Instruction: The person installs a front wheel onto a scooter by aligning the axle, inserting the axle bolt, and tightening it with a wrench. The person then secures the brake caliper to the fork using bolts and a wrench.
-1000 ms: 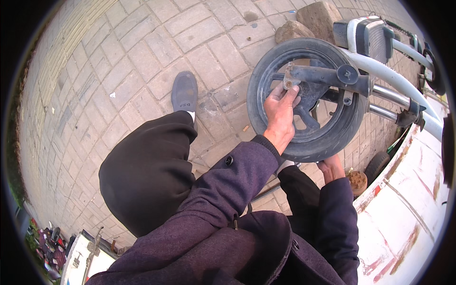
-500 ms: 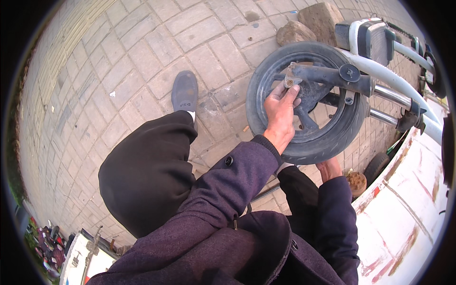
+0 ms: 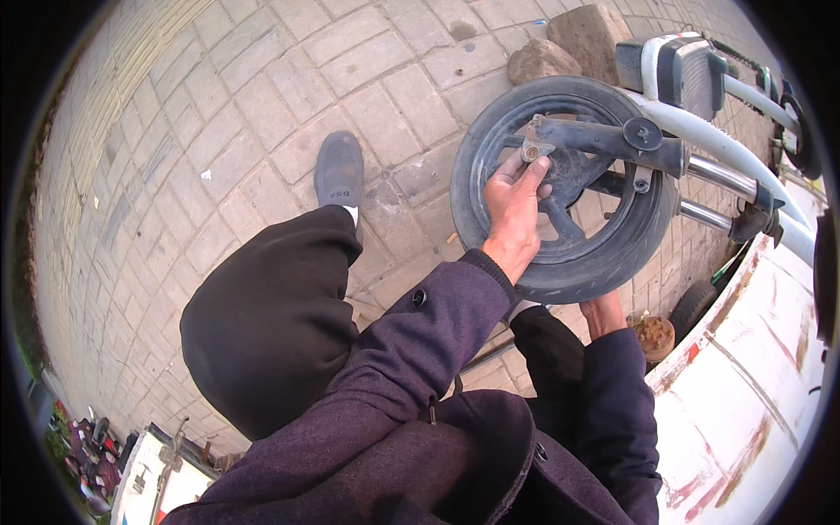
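Note:
A black wheel with a worn tyre [image 3: 604,280] is tilted between the legs of a fork in front of me. Across its upper side lies the dark fork leg [image 3: 604,143], which runs into a shiny tube at the right. My left hand [image 3: 514,214] reaches over the rim, thumb and fingers closed on the metal lug [image 3: 530,152] at the fork leg's end, by the wheel's hub. Below the tyre's near edge, my right hand [image 3: 604,313] comes up under the wheel. Its fingers are hidden behind the tyre.
Two stones [image 3: 591,44] lie beyond the wheel, beside a white frame [image 3: 700,127] with a grey footrest. At the right stands a scratched white panel [image 3: 744,402], with a round container of brown stuff [image 3: 654,337] by it. Brick paving [image 3: 236,131] spreads to the left.
The wheel has shifted very slightly left. My left hand stays at the fork end, and my right hand remains under the tyre.

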`<state>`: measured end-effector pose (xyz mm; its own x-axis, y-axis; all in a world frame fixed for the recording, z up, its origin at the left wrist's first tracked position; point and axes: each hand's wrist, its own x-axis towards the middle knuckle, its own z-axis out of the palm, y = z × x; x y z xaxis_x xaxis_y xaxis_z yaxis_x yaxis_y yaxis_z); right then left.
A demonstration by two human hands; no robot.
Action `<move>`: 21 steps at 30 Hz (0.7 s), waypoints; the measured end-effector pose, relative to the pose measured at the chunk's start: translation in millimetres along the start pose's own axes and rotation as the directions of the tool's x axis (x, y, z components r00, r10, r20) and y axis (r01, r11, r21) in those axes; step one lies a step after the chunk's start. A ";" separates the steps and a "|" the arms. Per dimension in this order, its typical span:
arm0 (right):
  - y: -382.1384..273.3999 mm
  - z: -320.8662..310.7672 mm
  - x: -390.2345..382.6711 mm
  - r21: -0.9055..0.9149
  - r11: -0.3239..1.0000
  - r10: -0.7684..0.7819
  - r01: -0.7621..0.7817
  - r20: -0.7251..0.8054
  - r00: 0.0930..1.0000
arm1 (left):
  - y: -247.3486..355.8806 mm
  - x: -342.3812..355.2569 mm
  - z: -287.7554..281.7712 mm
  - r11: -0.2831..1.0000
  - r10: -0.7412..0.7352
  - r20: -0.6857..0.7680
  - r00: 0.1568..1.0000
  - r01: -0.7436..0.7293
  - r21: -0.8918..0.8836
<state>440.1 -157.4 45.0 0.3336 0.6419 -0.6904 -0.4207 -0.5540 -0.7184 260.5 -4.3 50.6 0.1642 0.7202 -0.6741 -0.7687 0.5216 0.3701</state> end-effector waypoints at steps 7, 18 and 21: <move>-0.5 5.4 0.0 0.016 1.000 0.021 -0.019 -0.082 0.996 | 1.7 -0.7 0.8 1.000 -0.003 -0.004 1.000 0.003 0.014; -10.6 11.4 -4.0 -0.054 0.998 -0.012 0.011 -0.022 1.000 | 0.8 -1.1 0.3 1.000 -0.001 0.000 1.000 0.001 0.005; -9.6 10.3 -3.4 -0.047 0.999 0.010 -0.011 -0.015 1.000 | 0.6 -0.2 -0.2 1.000 -0.003 -0.001 1.000 0.003 0.015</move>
<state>434.4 -148.8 55.2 0.3419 0.6282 -0.6989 -0.3844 -0.5851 -0.7140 259.9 -4.2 50.9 0.1658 0.7183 -0.6757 -0.7588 0.5306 0.3778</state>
